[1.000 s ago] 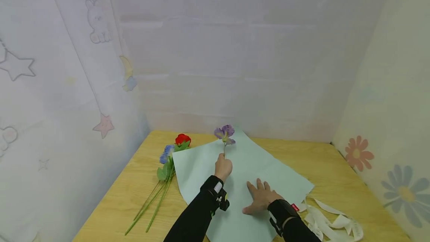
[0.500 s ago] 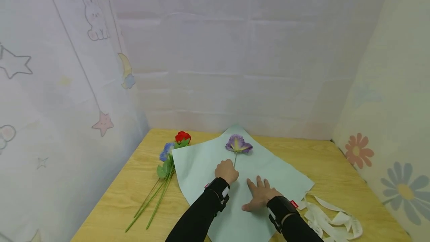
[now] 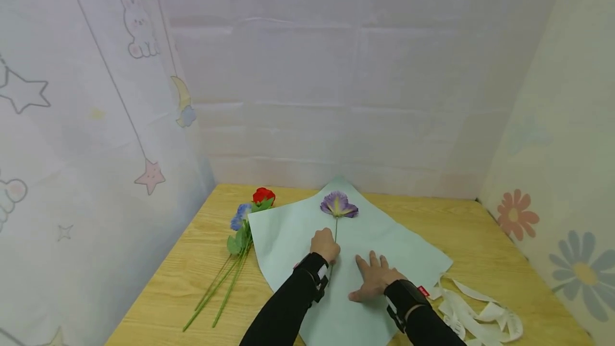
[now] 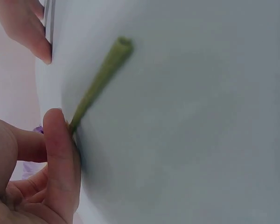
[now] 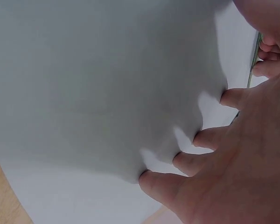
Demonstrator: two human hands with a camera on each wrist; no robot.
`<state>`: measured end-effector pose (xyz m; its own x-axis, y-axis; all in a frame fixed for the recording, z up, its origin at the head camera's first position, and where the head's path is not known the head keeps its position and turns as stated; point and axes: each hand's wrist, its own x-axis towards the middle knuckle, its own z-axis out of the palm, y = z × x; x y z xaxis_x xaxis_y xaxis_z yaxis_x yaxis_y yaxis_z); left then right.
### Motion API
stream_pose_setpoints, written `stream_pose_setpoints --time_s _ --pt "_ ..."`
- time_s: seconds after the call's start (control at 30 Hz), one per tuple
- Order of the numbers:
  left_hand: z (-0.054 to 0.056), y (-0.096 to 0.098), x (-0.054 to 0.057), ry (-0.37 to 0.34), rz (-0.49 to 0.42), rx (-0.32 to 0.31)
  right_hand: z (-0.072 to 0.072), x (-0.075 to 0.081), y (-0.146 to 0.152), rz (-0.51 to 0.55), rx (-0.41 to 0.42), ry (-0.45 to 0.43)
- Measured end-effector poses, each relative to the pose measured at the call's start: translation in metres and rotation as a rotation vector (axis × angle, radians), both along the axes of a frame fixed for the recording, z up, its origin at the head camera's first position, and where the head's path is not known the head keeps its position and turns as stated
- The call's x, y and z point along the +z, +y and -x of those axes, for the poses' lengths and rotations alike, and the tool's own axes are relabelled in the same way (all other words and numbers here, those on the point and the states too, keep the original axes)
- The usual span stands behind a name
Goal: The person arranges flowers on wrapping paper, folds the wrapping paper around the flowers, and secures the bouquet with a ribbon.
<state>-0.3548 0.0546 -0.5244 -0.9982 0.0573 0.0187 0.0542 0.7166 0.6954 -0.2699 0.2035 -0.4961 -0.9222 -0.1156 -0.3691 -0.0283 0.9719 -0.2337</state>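
A purple artificial flower [image 3: 338,205] with a yellow centre lies along the upper middle of a pale green sheet of wrapping paper [image 3: 403,250]. My left hand [image 3: 325,245] pinches its stem partway down, against the paper. In the left wrist view, the cut end of the green stem [image 4: 100,81] sticks out past the fingers. To the right, my right hand [image 3: 376,277] rests on the sheet with its fingers spread. The right wrist view shows those fingertips [image 5: 151,179] touching the paper.
Left of the sheet lie a red flower [image 3: 263,195] and a blue flower [image 3: 240,217] with long green stems on the wooden table [image 3: 173,282]. A crumpled white ribbon [image 3: 480,316] sits at the right. Walls stand behind and on both sides.
My left hand has moved slightly right and toward me, bringing the purple flower down to the middle of the paper. The right hand stays in place on the sheet.
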Motion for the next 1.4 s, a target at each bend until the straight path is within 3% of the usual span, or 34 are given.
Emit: stream_pose_setpoints --time_s 0.27,0.37,0.43,0.53,0.63,0.77,0.97,1.17,1.27,1.4 --pt "0.010 0.002 -0.003 0.024 -0.093 0.019 0.006 -0.005 0.003 -0.008 -0.025 -0.011" --pt "0.012 0.002 -0.008 0.067 -0.082 0.019 0.006 -0.012 0.004 -0.005 -0.036 -0.013" --pt "0.012 0.002 -0.012 0.065 -0.025 0.022 0.007 -0.016 0.004 -0.005 -0.036 -0.012" --pt "0.005 0.000 -0.008 -0.010 0.121 -0.010 0.005 -0.016 0.003 -0.003 -0.023 -0.016" --pt "-0.004 -0.002 0.006 -0.115 0.239 -0.087 0.006 -0.016 0.005 -0.001 -0.005 0.004" --pt "-0.004 -0.002 0.012 -0.174 0.211 -0.157 0.010 -0.023 0.010 -0.001 -0.018 0.015" --pt "0.003 -0.004 -0.003 -0.099 0.201 -0.106 0.006 -0.021 0.003 -0.003 -0.023 0.004" --pt "0.007 -0.009 -0.007 -0.049 0.200 -0.100 0.002 -0.015 -0.003 0.001 -0.013 -0.004" --pt "0.008 -0.013 -0.005 -0.034 0.205 -0.120 0.000 -0.009 -0.003 0.005 -0.007 -0.004" --pt "0.010 -0.030 0.011 -0.011 0.170 -0.152 -0.002 0.001 0.001 0.007 0.001 0.007"
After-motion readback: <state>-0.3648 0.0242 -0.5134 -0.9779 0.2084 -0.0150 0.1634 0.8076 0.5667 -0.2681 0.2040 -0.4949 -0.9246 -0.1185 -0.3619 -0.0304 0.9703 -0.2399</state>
